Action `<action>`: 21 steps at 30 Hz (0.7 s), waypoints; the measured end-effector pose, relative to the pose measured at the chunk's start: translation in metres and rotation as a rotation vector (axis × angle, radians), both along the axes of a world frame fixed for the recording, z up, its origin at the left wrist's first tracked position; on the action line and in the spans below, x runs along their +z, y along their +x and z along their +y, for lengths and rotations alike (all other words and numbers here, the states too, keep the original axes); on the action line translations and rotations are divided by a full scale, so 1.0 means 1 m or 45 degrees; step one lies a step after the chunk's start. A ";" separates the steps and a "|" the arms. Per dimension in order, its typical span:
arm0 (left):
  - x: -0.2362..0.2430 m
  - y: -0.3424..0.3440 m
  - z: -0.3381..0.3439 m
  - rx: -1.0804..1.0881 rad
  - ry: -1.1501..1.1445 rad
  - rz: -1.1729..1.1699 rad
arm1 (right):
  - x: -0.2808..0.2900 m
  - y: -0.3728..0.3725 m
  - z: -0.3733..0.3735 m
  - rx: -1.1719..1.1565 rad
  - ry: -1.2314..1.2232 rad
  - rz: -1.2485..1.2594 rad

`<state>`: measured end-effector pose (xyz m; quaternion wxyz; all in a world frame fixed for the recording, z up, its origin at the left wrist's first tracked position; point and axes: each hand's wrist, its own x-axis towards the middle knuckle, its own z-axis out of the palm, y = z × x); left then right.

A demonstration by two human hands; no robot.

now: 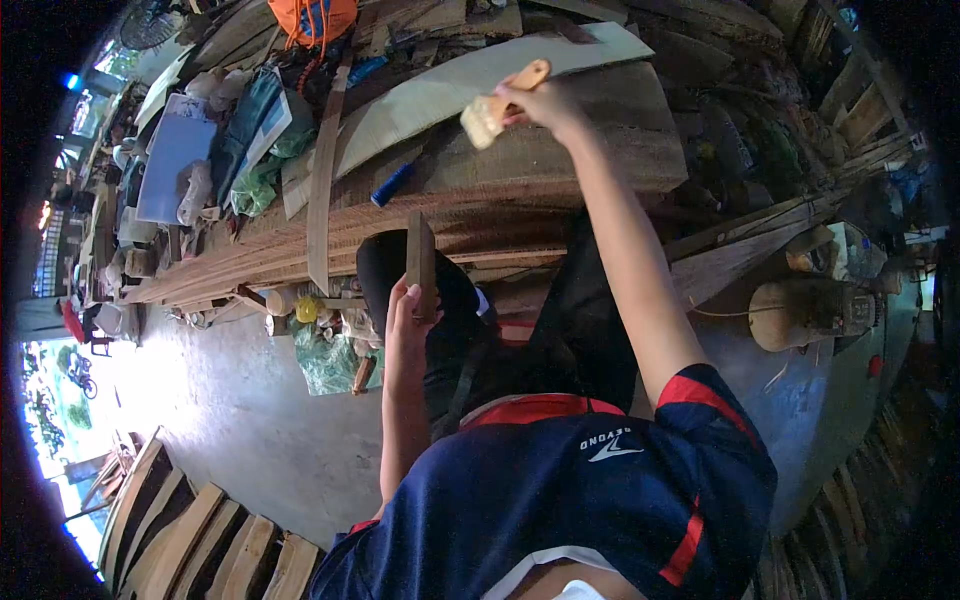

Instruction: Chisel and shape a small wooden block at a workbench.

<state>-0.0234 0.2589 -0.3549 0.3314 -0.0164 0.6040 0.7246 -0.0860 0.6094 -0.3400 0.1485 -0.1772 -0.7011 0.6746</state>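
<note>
My left hand [405, 312] is closed round the lower end of a short, flat piece of dark wood [420, 255], which stands upright above my knee. A wide brush with pale bristles [483, 120] and a wooden handle is gripped in my right hand [543, 104], over the far part of the timber stack. Beneath that hand lie a pale curved board [430, 98] and a broad brown plank [610, 125]. Between my two hands, a tool with a blue handle [393, 184] rests on the plank; its thin end is hard to make out.
A narrow wood strip [323, 190] crosses the stack at the left. Beyond it are a bluish-white panel [176, 160] and green plastic bags [255, 188]. An orange bag [312, 20] sits at the back. A rounded tank-like machine [800, 315] stands right; curved boards [190, 540] line the lower left.
</note>
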 end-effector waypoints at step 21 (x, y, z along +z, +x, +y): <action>-0.002 0.008 0.012 -0.224 -0.153 0.097 | -0.018 0.056 0.033 -0.135 0.510 -0.262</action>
